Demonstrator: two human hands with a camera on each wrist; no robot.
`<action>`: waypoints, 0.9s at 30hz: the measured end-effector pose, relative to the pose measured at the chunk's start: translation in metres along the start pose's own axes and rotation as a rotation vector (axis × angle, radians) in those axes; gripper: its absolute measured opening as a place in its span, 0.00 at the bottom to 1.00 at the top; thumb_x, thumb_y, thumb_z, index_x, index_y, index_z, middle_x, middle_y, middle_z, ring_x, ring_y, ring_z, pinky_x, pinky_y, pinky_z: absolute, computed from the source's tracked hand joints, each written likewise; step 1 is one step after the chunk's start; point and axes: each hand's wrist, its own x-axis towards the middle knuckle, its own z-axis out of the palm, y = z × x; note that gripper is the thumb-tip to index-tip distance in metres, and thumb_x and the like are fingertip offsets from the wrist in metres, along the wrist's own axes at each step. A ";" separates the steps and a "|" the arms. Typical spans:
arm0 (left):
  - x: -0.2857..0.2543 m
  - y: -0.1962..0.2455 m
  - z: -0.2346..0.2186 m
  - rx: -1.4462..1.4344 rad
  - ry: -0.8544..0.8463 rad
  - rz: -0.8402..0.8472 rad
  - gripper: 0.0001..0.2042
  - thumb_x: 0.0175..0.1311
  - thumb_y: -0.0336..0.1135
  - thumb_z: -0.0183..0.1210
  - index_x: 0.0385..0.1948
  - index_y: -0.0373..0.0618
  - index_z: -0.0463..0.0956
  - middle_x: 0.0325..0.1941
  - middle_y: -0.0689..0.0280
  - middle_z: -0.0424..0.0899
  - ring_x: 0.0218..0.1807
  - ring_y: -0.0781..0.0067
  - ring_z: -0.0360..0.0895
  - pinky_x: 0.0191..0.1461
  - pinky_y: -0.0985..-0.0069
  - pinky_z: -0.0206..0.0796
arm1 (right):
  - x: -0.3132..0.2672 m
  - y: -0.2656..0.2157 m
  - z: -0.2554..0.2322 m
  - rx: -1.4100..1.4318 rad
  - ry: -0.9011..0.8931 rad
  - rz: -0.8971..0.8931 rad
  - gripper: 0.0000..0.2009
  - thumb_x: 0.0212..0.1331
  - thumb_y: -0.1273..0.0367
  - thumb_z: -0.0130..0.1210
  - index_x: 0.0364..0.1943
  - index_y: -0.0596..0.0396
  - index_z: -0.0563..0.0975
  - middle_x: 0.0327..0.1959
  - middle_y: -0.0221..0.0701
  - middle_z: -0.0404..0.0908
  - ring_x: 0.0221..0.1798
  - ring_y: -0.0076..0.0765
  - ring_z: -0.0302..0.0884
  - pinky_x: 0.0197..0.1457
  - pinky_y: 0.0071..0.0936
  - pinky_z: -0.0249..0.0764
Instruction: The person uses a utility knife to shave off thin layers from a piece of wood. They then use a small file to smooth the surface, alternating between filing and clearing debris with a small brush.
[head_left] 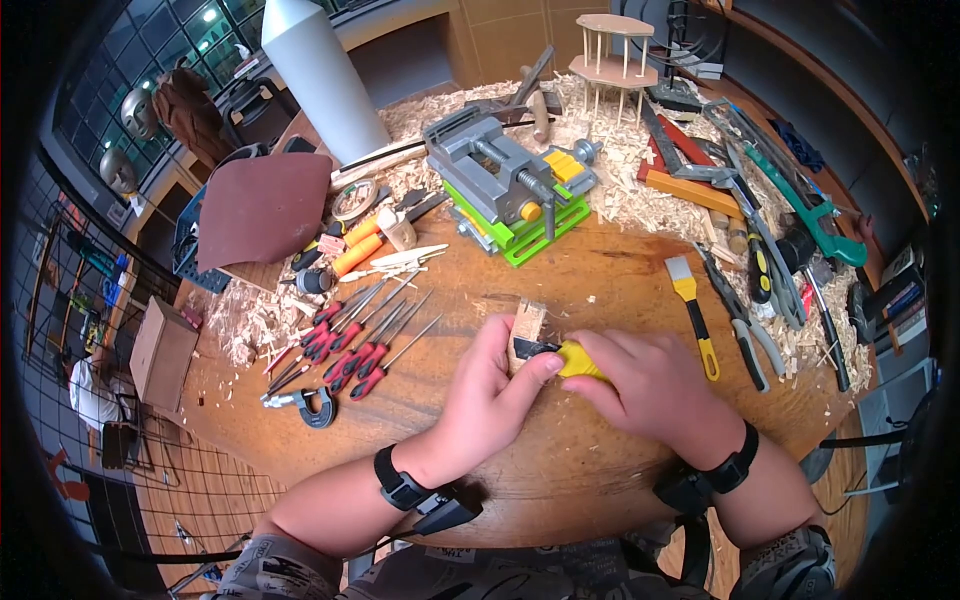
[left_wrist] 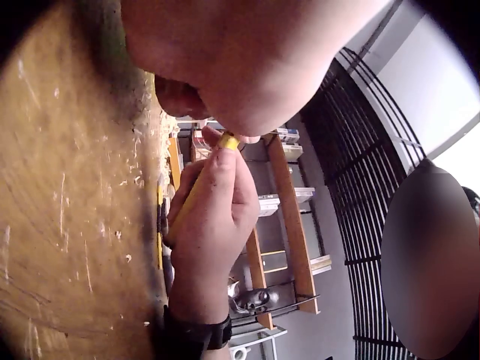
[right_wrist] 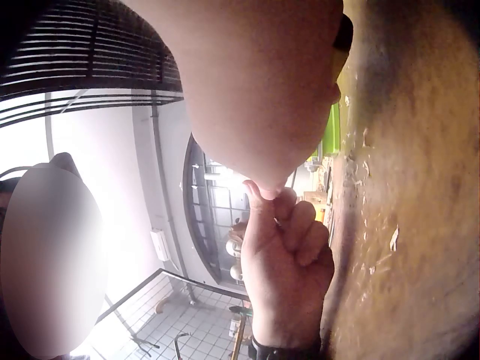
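Over the front middle of the workbench, my left hand (head_left: 485,390) holds a small pale wood block (head_left: 529,318), its fingers behind the block. My right hand (head_left: 650,380) grips a yellow-handled utility knife (head_left: 580,362) with a dark blade lying across the lower part of the block. The left thumb reaches over to the front end of the knife's handle. In the left wrist view, the right hand (left_wrist: 214,217) is wrapped around the yellow handle. Curled fingers of the left hand (right_wrist: 289,247) show in the right wrist view, where the block is hidden.
Red-and-black needle files (head_left: 350,350) and a micrometer (head_left: 317,408) lie to the left. Behind the hands stands a grey vise (head_left: 495,165) on a green base. A yellow-handled brush (head_left: 690,305) and pliers (head_left: 745,340) lie right. Wood shavings (head_left: 610,200) cover the back.
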 end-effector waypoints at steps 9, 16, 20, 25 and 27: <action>0.005 0.003 0.000 0.025 0.036 -0.019 0.11 0.70 0.34 0.63 0.44 0.37 0.74 0.37 0.68 0.81 0.41 0.83 0.73 0.47 0.79 0.68 | -0.001 -0.004 0.003 0.034 0.071 0.019 0.19 0.62 0.56 0.61 0.49 0.56 0.76 0.34 0.38 0.84 0.32 0.45 0.84 0.34 0.39 0.78; 0.012 0.008 -0.002 0.052 0.066 -0.102 0.11 0.68 0.36 0.66 0.37 0.38 0.76 0.30 0.72 0.79 0.34 0.87 0.70 0.39 0.82 0.66 | 0.000 -0.008 0.007 -0.036 0.121 0.046 0.20 0.63 0.56 0.61 0.50 0.58 0.76 0.31 0.36 0.81 0.30 0.44 0.83 0.30 0.38 0.78; 0.014 0.010 -0.003 0.073 0.082 -0.131 0.10 0.67 0.36 0.66 0.35 0.39 0.77 0.29 0.74 0.79 0.33 0.88 0.69 0.37 0.82 0.65 | 0.001 -0.009 0.011 -0.096 0.152 0.045 0.20 0.63 0.56 0.61 0.50 0.58 0.76 0.29 0.35 0.80 0.29 0.42 0.83 0.30 0.36 0.78; 0.016 0.009 -0.001 -0.005 0.091 -0.139 0.10 0.68 0.36 0.66 0.35 0.39 0.78 0.30 0.74 0.80 0.34 0.88 0.70 0.39 0.83 0.66 | 0.001 -0.014 0.012 -0.098 0.125 0.090 0.21 0.64 0.56 0.61 0.50 0.58 0.76 0.31 0.37 0.81 0.31 0.44 0.83 0.31 0.37 0.79; 0.017 0.008 -0.002 -0.090 0.076 -0.168 0.10 0.67 0.36 0.66 0.36 0.39 0.78 0.31 0.74 0.80 0.35 0.87 0.72 0.40 0.83 0.67 | 0.002 -0.013 0.014 -0.063 0.143 0.117 0.21 0.64 0.56 0.61 0.51 0.58 0.76 0.33 0.38 0.82 0.31 0.45 0.84 0.31 0.38 0.79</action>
